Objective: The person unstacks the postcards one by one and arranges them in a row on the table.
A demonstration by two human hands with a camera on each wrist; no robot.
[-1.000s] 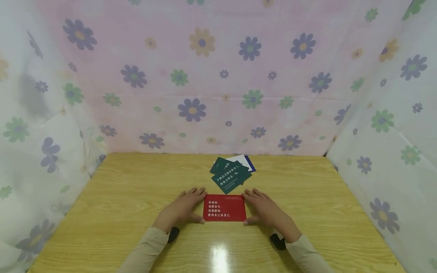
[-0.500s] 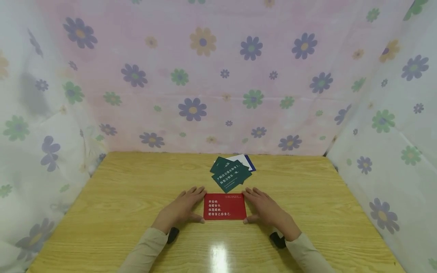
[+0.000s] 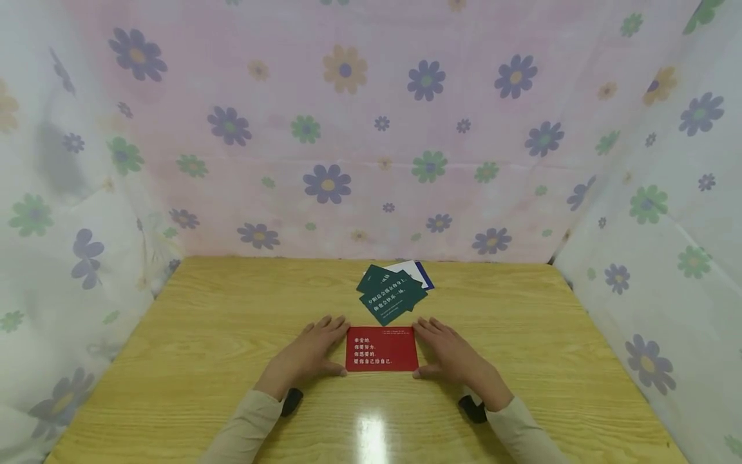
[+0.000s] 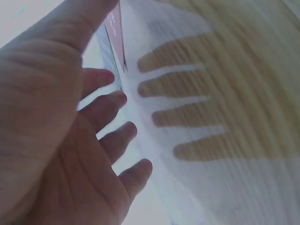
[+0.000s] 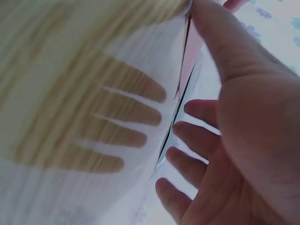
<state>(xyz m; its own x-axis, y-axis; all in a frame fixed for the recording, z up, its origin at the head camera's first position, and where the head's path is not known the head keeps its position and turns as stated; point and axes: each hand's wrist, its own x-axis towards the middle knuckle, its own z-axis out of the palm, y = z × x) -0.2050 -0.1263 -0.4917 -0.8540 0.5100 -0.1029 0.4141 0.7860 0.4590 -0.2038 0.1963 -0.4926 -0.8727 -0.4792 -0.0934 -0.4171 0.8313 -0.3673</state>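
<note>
A red card (image 3: pixel 381 348) with white lettering lies flat on the wooden table. My left hand (image 3: pixel 307 351) is at its left edge, fingertips by the far corner and thumb by the near one. Mirroring it, my right hand (image 3: pixel 458 356) is at the right edge. The fingers of both hands are extended and spread, with nothing gripped. Whether the fingertips press on the card or only meet its edges, I cannot tell. In the left wrist view, part of the card (image 4: pixel 115 33) shows beyond the thumb; the right wrist view also shows a sliver of the card (image 5: pixel 189 52).
Just beyond the red card, several dark green cards (image 3: pixel 394 299) overlap in a fanned pile. Under them a white card with a blue edge (image 3: pixel 424 275) sticks out. Floral cloth (image 3: pixel 371 142) surrounds the wooden table (image 3: pixel 232 303) at the back and sides.
</note>
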